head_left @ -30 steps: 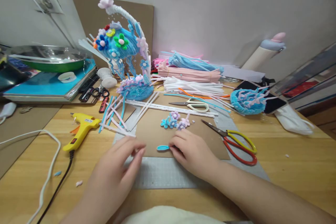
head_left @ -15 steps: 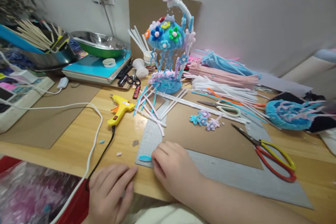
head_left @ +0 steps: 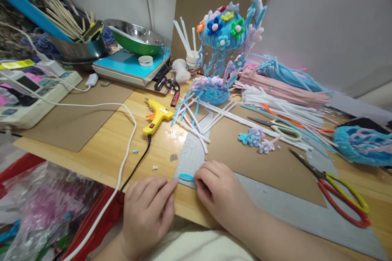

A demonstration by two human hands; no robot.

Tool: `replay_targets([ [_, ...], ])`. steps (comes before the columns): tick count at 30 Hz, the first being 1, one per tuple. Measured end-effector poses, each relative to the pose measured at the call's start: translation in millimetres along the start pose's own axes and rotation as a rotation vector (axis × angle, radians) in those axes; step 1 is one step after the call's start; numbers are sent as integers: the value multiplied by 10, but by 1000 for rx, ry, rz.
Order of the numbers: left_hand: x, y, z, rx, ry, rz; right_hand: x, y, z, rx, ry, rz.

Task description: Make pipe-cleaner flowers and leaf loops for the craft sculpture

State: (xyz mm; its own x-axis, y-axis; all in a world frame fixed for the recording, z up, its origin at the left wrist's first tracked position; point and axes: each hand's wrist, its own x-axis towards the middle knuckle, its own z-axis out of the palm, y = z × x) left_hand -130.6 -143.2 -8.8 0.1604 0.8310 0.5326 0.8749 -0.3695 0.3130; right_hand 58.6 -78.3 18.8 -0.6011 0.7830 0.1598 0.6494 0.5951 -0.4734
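Note:
My right hand (head_left: 219,189) is closed in a pinch on a small light-blue pipe cleaner loop (head_left: 185,177), which sticks out to the left over the corner of the grey mat (head_left: 191,159). Resting at the table's front edge, my left hand (head_left: 150,204) has loosely bent fingers, with nothing visible in it. Its index fingertip lies close to the loop's free end; whether they touch I cannot tell. Small blue and lilac pipe cleaner flowers (head_left: 257,139) lie on the brown board (head_left: 275,171). Farther back stands a blue jellyfish-shaped pipe cleaner piece (head_left: 223,34) with flowers on it.
A yellow glue gun (head_left: 157,117) lies left of loose pipe cleaner strips (head_left: 192,120). Red-and-yellow scissors (head_left: 339,195) and white-handled scissors (head_left: 278,127) are on the right. A white cable (head_left: 128,147) crosses the left side, above a bag of scraps (head_left: 45,204).
The view has swung left, so the table's contents sit farther right in the picture. My left index fingertip is a little nearer the loop. My right hand keeps its pinch.

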Motion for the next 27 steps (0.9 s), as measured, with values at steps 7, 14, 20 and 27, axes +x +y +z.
replay_targets([
  [7,89,50,-46,66,-105,3,-9,6,-27,41,-14,12],
  [14,95,45,-16,88,-97,4,-35,59,-94,165,-61,14],
  [20,85,36,-30,73,-102,-3,-39,68,-93,154,-75,-8],
  [27,44,25,-13,77,-115,-1,-46,10,-104,-32,-119,-75],
])
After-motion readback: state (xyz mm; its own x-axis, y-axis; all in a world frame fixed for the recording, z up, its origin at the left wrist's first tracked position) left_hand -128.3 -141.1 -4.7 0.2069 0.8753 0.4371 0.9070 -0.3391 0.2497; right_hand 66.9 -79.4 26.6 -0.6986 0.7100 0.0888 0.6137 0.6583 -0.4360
